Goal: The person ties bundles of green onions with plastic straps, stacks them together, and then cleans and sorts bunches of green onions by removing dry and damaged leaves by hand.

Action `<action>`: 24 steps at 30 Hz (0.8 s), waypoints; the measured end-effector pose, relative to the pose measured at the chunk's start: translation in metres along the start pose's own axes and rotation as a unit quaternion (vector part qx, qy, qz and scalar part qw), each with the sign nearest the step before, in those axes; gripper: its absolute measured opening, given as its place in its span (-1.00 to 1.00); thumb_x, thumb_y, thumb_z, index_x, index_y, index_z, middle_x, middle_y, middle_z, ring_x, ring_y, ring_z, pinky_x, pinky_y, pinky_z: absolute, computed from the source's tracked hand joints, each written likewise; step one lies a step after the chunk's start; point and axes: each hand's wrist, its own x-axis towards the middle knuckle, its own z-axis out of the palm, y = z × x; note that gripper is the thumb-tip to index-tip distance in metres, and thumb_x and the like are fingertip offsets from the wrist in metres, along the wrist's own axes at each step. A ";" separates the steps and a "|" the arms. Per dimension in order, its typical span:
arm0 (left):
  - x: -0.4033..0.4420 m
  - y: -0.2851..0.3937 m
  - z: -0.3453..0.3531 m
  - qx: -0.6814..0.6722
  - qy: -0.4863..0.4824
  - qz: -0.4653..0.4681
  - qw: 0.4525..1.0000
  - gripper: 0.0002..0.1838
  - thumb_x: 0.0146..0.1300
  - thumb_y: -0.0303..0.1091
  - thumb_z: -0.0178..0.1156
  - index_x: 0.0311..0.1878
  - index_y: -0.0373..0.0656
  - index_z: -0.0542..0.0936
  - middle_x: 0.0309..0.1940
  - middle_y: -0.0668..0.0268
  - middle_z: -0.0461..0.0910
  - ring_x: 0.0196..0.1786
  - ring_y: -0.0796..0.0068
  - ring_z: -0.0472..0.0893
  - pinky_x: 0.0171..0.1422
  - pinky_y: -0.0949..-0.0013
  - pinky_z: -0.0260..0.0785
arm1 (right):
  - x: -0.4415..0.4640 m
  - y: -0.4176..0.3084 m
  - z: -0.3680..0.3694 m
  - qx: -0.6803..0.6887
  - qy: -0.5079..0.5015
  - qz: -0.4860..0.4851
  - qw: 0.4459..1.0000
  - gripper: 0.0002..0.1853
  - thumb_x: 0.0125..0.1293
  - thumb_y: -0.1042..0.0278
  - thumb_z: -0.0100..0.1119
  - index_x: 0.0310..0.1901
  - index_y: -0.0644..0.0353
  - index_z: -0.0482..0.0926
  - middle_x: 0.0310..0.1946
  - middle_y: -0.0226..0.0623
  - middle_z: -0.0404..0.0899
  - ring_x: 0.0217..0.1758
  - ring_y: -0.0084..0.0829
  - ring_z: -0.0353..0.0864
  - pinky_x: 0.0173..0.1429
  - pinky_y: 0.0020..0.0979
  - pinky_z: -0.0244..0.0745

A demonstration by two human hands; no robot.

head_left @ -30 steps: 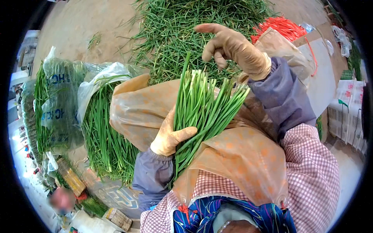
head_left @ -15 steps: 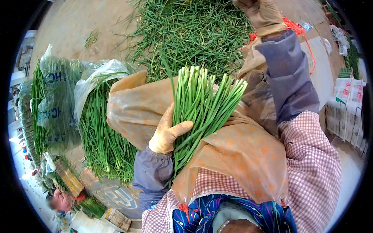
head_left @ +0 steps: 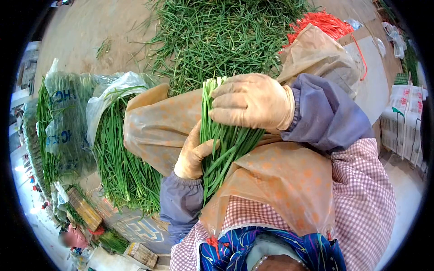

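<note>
A bunch of garlic chives (head_left: 235, 144) lies across my lap on a translucent, orange-spotted apron (head_left: 280, 180), its pale cut ends pointing away from me. My left hand (head_left: 194, 156), in a cream glove, grips the bunch from the left, thumb over the stems. Across the pale-end half sits my gloved right hand (head_left: 251, 101), fingers together and curled over the stems, hiding many cut ends. Left of my knee stands a larger stack of garlic chives (head_left: 126, 158), partly under clear plastic.
Loose green trimmings (head_left: 221, 38) are heaped on the floor ahead. Red plastic ties (head_left: 321, 26) lie beyond my right knee. More chives in printed plastic (head_left: 68, 126) stand at far left, with white crates (head_left: 402, 122) at right. Another person (head_left: 77, 235) is at lower left.
My right hand has come down from the upper right, beside the red ties, onto the pale ends of the bunch. My left hand has kept its grip.
</note>
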 end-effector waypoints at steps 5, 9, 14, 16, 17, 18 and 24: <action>0.000 0.000 0.001 -0.016 -0.005 -0.004 1.000 -0.12 0.04 -0.34 0.35 0.42 -0.30 0.16 0.23 0.14 0.43 0.22 0.30 0.50 0.31 0.27 0.36 | 0.001 0.021 -0.011 0.271 0.287 0.345 0.852 -0.84 0.33 0.52 0.14 -0.11 0.24 0.65 -0.38 -0.28 0.68 -0.33 -0.50 0.67 -0.22 -0.46 0.61; -0.004 0.001 0.002 -0.023 0.009 0.005 1.000 -0.15 0.05 -0.37 0.32 0.42 -0.31 0.17 0.23 0.11 0.44 0.20 0.27 0.51 0.30 0.24 0.38 | -0.046 0.103 -0.056 0.322 0.400 0.477 0.713 -0.61 0.34 0.23 0.20 0.10 0.22 0.41 -0.26 -0.24 0.58 -0.30 -0.37 0.63 -0.15 -0.33 0.61; 0.000 0.001 0.001 -0.026 0.010 0.006 1.000 -0.20 0.07 -0.37 0.27 0.40 -0.30 0.20 0.19 0.11 0.47 0.17 0.25 0.54 0.27 0.24 0.41 | -0.038 0.014 -0.054 0.000 0.124 0.268 0.955 -0.56 0.18 0.26 0.34 0.09 0.13 0.52 0.05 -0.20 0.57 0.06 -0.30 0.59 0.21 -0.21 0.43; 0.002 0.002 0.004 -0.035 0.008 0.000 0.999 -0.22 0.08 -0.37 0.26 0.40 -0.29 0.22 0.18 0.10 0.48 0.15 0.25 0.55 0.26 0.23 0.42 | -0.029 -0.019 -0.046 0.004 -0.021 0.117 0.993 -0.56 0.12 0.22 0.38 0.04 0.07 0.53 0.04 -0.23 0.57 0.18 -0.20 0.51 0.35 0.03 0.26; 0.002 0.000 0.002 -0.055 0.010 -0.008 0.998 -0.24 0.09 -0.41 0.25 0.39 -0.28 0.23 0.17 0.10 0.48 0.17 0.25 0.54 0.28 0.23 0.41 | -0.025 -0.033 -0.036 -0.010 -0.056 0.103 0.993 -0.57 0.09 0.20 0.35 0.02 0.05 0.53 0.01 -0.24 0.56 0.15 -0.19 0.52 0.34 0.08 0.25; 0.003 -0.001 0.005 -0.063 0.018 -0.003 0.998 -0.25 0.10 -0.43 0.24 0.39 -0.27 0.23 0.17 0.11 0.48 0.18 0.25 0.54 0.28 0.22 0.41 | -0.023 -0.042 -0.022 -0.026 -0.089 0.090 0.992 -0.57 0.06 0.19 0.33 -0.01 0.03 0.54 -0.02 -0.25 0.56 0.12 -0.17 0.54 0.33 0.14 0.24; -0.002 -0.005 -0.001 -0.015 0.038 -0.007 0.999 -0.22 0.07 -0.51 0.28 0.40 -0.24 0.23 0.19 0.17 0.47 0.21 0.30 0.51 0.31 0.26 0.36 | -0.030 -0.033 0.015 0.045 0.072 0.132 0.988 -0.69 0.13 0.40 0.24 -0.04 0.08 0.59 -0.19 -0.28 0.63 -0.15 -0.22 0.65 -0.06 -0.21 0.58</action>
